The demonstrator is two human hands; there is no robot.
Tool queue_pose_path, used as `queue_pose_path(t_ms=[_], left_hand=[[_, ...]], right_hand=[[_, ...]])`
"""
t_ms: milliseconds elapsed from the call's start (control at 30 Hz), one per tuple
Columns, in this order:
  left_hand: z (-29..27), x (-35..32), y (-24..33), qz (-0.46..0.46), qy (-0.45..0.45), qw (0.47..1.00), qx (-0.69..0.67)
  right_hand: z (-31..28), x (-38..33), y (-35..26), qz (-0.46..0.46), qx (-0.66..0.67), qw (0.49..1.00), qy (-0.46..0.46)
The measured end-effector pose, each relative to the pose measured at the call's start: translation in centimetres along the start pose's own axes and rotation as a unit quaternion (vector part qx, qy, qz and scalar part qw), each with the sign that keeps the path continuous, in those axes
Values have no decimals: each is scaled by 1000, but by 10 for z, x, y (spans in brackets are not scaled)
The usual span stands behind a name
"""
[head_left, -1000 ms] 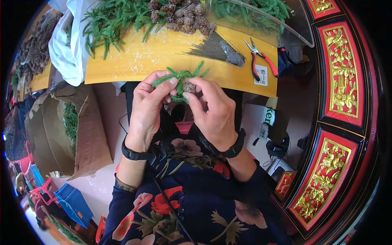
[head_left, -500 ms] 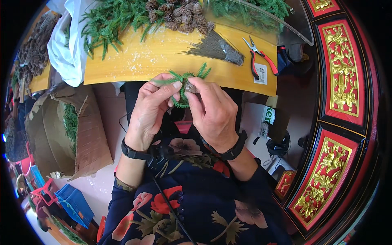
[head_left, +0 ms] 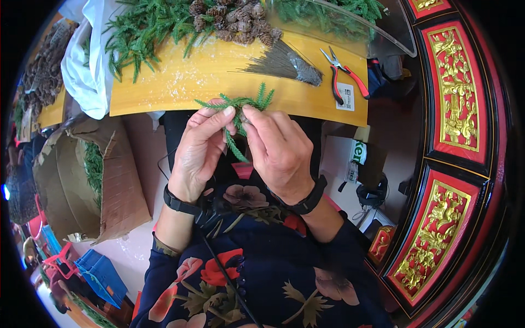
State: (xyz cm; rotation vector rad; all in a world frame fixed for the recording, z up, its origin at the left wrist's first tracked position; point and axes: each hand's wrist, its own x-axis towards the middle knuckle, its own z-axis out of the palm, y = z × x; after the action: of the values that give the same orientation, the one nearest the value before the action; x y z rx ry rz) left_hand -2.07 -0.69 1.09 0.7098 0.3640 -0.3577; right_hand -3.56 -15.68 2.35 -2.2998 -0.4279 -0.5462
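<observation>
Just past the near edge of the table, both hands hold a small green artificial pine sprig point(head_left: 264, 97) whose needled tips spread up, left and down. My left hand point(head_left: 198, 145) pinches it between thumb and fingers. Against its right side, my right hand point(head_left: 285, 153) is closed, thumb and forefinger pressed together at the middle of the sprig. Between those fingertips a bit of a brown pine cone point(head_left: 244, 117) shows; most of it is hidden. A dark band sits on each wrist.
On the yellow table point(head_left: 219, 90) lie a heap of green sprigs point(head_left: 145, 33), pine cones point(head_left: 240, 22), a bundle of thin wires point(head_left: 284, 63) and red-handled pliers point(head_left: 344, 74). A clear bin point(head_left: 391, 38) stands behind. An open cardboard box point(head_left: 123, 180) is at left, a carved red-and-gold panel point(head_left: 458, 93) at right.
The sprig has turned in my hands: one tip now points left and another hangs lower. My right fingers have shifted slightly left and cover more of the pine cone.
</observation>
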Motion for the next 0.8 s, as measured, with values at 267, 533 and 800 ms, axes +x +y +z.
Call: queue_pose_path(t_ms=[267, 533, 800], left_hand=[[2, -2, 2, 6, 1, 1000, -25], [7, 1, -1, 6, 45, 999, -16], [4, 0, -5, 13, 15, 1000, -7]], right_hand=[[0, -1, -3, 1, -8, 1000, 1], [3, -1, 2, 46, 73, 996, 2], [5, -5, 3, 38, 59, 998, 12]])
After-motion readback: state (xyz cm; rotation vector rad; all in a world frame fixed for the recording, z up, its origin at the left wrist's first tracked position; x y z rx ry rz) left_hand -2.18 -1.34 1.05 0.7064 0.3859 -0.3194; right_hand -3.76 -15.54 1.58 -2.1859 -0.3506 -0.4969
